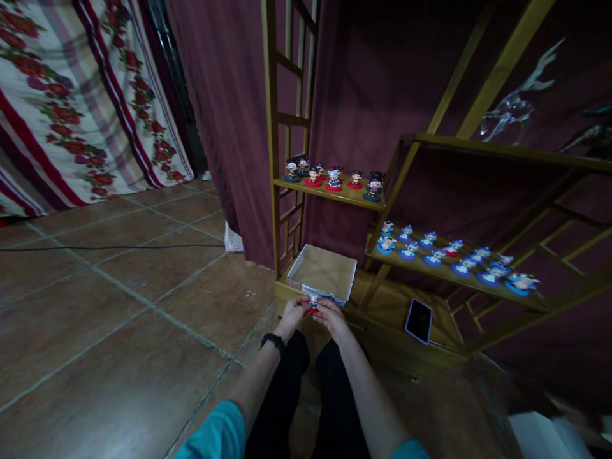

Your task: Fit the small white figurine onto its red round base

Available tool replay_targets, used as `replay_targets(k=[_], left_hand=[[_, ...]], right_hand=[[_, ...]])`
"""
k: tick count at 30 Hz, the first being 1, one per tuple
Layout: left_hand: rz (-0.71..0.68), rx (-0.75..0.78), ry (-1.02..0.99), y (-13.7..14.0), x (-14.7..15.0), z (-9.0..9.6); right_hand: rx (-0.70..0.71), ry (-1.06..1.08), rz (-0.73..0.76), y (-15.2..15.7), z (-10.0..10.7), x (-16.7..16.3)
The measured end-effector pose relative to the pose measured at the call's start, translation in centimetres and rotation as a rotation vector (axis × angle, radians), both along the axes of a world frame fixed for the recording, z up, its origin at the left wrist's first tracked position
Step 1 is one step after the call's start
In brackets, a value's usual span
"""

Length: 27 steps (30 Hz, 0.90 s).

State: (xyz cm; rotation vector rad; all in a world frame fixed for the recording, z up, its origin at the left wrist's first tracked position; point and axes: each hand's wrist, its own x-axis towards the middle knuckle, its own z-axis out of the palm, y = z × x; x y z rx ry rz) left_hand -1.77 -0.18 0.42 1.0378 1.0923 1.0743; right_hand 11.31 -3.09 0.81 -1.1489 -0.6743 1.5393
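A small figurine with a white top and a red base is held upright between my two hands, in front of the shelf's lowest level. My left hand is closed on its left side, with a dark watch on the wrist. From the right, the fingers of my right hand grip the same figurine. Just beyond my hands sits an open shallow cardboard box, its brown inside showing. Fingertips partly hide the figurine's base.
Several black-haired figurines stand on the upper left shelf. Blue-based figurines line the right shelf in two rows. A tablet or phone lies on the bottom board. A glass deer-like ornament stands top right. A black cable crosses the tiles.
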Motion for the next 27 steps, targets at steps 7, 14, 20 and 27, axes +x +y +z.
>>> replay_targets(k=[7, 14, 20, 27], left_hand=[[0.007, -0.012, -0.025, -0.09, 0.02, 0.01], [-0.008, 0.013, -0.013, 0.02, 0.11, -0.16], [-0.015, 0.063, -0.024, -0.07, 0.04, 0.06], [-0.028, 0.081, -0.014, -0.24, 0.08, 0.42]], right_hand=[[0.015, -0.001, 0.014, -0.14, 0.01, 0.03], [0.026, 0.015, 0.004, -0.07, -0.35, -0.06], [0.022, 0.018, 0.006, 0.03, -0.38, -0.18], [0.019, 0.028, -0.002, -0.01, -0.42, -0.16]])
